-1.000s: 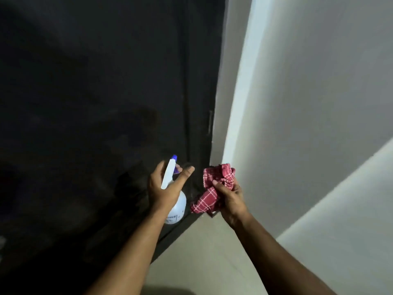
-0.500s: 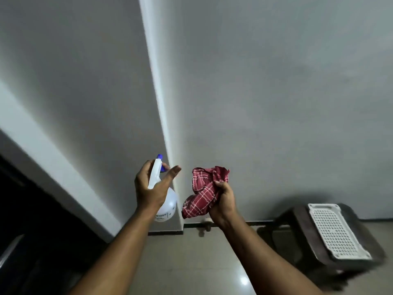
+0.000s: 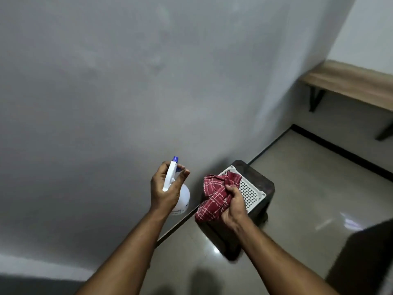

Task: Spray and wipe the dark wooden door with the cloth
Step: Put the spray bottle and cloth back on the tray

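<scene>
Where matte grey plaster wall fills the upper left and centre, glossy beige floor tiles spread across the lower right. Pale wood-grain shelf on dark brackets, upper right. Squat dark stool, centre right, carries a white perforated plastic tray. Right hand bunches a red checked cloth in curled fingers, in front of the stool. Left hand wraps the neck of a white, round-bellied spray bottle, blue nozzle up. Since half a second ago the view has swung right: stool now central, shelf newly visible. Dark door, seen a second ago, is out of frame.
</scene>
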